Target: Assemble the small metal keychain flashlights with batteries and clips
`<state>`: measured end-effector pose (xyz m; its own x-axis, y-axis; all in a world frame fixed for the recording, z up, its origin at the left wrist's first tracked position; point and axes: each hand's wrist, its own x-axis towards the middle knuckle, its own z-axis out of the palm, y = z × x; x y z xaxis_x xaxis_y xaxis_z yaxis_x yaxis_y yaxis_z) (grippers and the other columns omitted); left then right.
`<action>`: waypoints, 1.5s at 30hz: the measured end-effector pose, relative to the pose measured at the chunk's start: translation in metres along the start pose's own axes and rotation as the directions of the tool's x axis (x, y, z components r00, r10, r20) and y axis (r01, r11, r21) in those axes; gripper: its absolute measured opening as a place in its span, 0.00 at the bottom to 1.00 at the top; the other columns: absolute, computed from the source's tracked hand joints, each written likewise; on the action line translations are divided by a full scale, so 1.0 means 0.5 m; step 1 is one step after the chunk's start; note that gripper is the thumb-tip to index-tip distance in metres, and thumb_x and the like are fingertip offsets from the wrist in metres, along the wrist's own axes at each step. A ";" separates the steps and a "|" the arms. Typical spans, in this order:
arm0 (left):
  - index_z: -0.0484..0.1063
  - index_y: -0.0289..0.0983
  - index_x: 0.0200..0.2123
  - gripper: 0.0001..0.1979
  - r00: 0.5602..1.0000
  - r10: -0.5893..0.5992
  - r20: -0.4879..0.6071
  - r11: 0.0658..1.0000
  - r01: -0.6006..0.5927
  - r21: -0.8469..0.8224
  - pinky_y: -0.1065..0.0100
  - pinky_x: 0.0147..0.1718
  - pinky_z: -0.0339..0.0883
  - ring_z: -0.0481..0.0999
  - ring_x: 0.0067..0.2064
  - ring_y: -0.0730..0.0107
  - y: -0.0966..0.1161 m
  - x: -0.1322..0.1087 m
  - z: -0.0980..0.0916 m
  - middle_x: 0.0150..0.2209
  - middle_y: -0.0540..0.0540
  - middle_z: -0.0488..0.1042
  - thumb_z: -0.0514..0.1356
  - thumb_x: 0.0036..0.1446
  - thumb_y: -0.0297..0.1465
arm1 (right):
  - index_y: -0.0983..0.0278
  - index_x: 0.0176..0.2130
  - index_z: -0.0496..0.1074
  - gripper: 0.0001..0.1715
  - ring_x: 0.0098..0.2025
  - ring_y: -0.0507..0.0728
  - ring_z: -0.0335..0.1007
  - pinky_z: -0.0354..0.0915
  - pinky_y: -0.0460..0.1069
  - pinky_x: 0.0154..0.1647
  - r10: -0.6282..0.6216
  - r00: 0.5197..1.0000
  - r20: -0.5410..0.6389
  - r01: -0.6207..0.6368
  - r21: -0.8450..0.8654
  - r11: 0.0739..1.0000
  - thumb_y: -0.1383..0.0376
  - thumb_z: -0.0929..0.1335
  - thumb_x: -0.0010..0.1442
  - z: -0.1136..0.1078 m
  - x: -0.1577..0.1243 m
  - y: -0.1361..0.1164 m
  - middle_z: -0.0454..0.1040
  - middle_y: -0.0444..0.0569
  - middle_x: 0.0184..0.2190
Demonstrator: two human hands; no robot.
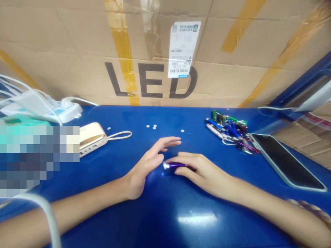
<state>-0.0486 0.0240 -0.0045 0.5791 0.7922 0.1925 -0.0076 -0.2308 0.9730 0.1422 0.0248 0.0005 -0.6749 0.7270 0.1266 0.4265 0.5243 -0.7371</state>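
A person's two hands over a blue table (116, 220). Right hand (204, 168): thumb and fingers pinch a purple torch (177, 166), its bright end directed leftward, near the middle of the tabletop. Left hand (146, 167): fingers extended and parted from the thumb, whose tip lies just beside the bright end; whether they touch, I cannot tell from here. Beyond the right hand, a pile (231, 131) of coloured torches, with a phone (287, 162) beside it. Beyond the left forearm, a power bank (94, 137) with a looped strap. Behind, a taped box (85, 79) lettered "LED".
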 end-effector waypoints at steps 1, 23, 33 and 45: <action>0.58 0.38 0.57 0.24 1.000 0.001 0.002 1.000 -0.001 0.002 0.55 0.58 0.46 0.55 0.61 0.53 0.000 -0.001 0.000 0.59 0.45 0.62 0.43 0.60 0.38 | 0.62 0.45 0.73 0.14 0.46 0.54 0.70 0.63 0.48 0.50 -0.002 1.000 0.000 0.002 0.006 1.000 0.63 0.62 0.64 0.000 0.000 -0.001 0.75 0.47 0.43; 0.67 0.42 0.41 0.08 0.986 -0.012 -0.169 0.656 0.135 0.743 0.57 0.41 0.58 0.66 0.41 0.60 -0.016 0.014 0.019 0.38 0.47 0.72 0.52 0.59 0.30 | 0.62 0.36 0.71 0.07 0.45 0.54 0.67 0.64 0.51 0.48 -0.111 0.979 -0.171 0.058 -0.291 0.955 0.70 0.63 0.59 -0.026 0.004 0.022 0.71 0.49 0.42; 0.70 0.37 0.42 0.13 0.969 0.081 -0.233 0.304 0.199 0.932 0.58 0.39 0.57 0.68 0.43 0.54 -0.009 0.035 -0.064 0.40 0.41 0.73 0.49 0.61 0.34 | 0.63 0.34 0.75 0.12 0.39 0.60 0.72 0.63 0.48 0.30 0.323 0.737 -0.594 -0.674 -0.603 0.427 0.61 0.64 0.59 -0.163 -0.011 0.100 0.76 0.51 0.34; 0.69 0.34 0.44 0.15 0.892 0.240 -0.384 0.227 0.333 0.915 0.51 0.45 0.55 0.65 0.48 0.46 -0.009 0.039 -0.114 0.43 0.35 0.71 0.50 0.58 0.35 | 0.66 0.37 0.71 0.10 0.39 0.62 0.73 0.65 0.52 0.39 0.178 0.838 -0.516 -0.496 -0.583 0.644 0.63 0.63 0.60 -0.148 -0.007 0.085 0.77 0.54 0.36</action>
<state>-0.0837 0.0726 0.0023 0.2015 0.8678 0.4541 0.9371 -0.3057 0.1683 0.2073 0.0774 0.0180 -0.1790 0.9314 0.3169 0.9602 0.2356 -0.1500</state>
